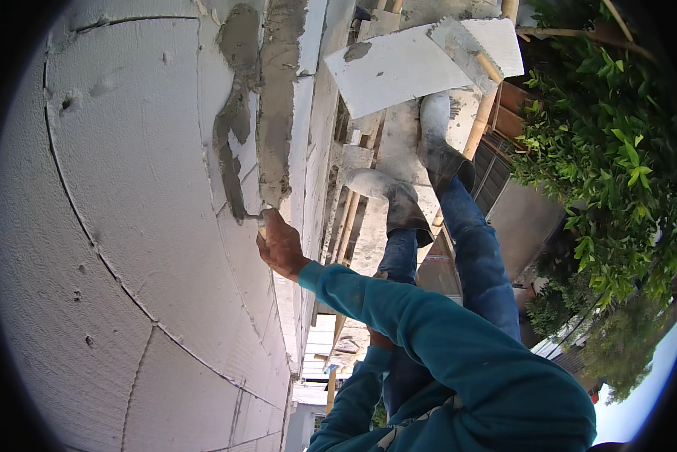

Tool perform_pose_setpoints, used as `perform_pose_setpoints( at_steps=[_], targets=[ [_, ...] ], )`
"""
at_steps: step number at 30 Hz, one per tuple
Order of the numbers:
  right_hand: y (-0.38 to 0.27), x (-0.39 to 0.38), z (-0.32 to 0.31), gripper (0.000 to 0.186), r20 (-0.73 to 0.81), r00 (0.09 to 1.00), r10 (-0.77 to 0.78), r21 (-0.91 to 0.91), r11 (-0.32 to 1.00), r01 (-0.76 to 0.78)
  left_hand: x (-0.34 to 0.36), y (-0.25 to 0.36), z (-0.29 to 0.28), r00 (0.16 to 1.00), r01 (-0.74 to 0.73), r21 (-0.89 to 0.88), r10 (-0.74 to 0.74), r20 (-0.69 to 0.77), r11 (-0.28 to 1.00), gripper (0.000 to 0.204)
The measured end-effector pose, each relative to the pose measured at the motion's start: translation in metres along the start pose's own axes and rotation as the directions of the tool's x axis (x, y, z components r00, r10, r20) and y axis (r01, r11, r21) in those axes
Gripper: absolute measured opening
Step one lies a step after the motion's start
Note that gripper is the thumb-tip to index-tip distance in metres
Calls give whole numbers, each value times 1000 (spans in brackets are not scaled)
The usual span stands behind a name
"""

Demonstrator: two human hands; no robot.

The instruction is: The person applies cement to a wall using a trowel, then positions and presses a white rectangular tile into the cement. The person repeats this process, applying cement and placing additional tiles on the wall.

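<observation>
My right hand (281, 245) is closed round the light handle of a trowel (233, 188) and is held close to a white block wall (142, 151). The trowel's bent metal neck shows beside my fingers, and its grey blade lies against the wall, hard to tell from the wet mortar. Grey mortar (276, 113) runs in a rough band along the wall, with a patch beside it. Most of my left hand (380, 340) is hidden behind my right sleeve, so its fingers cannot be made out.
My dusty boots (434, 120) stand on mortar-stained scaffold boards (398, 143) with bamboo poles (483, 120). Past them lies a white slab (398, 68), with a grey metal plate tool (463, 53) with a wooden handle on it. Leafy branches (602, 143) fill the right side.
</observation>
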State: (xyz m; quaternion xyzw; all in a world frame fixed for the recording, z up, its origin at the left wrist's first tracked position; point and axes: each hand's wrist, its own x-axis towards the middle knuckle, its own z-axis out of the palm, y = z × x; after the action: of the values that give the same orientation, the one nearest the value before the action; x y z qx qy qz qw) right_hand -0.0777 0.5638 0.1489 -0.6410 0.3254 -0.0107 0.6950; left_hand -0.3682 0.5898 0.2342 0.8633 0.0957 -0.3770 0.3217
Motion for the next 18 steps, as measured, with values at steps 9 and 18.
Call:
perform_pose_setpoints(
  at_steps=[9,18],
  targets=[
    [29,144,-41,33,-108,983,151,173,976,-131,40,46,-9,999,22,-53,-20,34,998,51],
    [12,84,-20,35,-28,996,-82,47,995,83,40,62,-9,995,31,160,-46,90,987,54]
  ],
)
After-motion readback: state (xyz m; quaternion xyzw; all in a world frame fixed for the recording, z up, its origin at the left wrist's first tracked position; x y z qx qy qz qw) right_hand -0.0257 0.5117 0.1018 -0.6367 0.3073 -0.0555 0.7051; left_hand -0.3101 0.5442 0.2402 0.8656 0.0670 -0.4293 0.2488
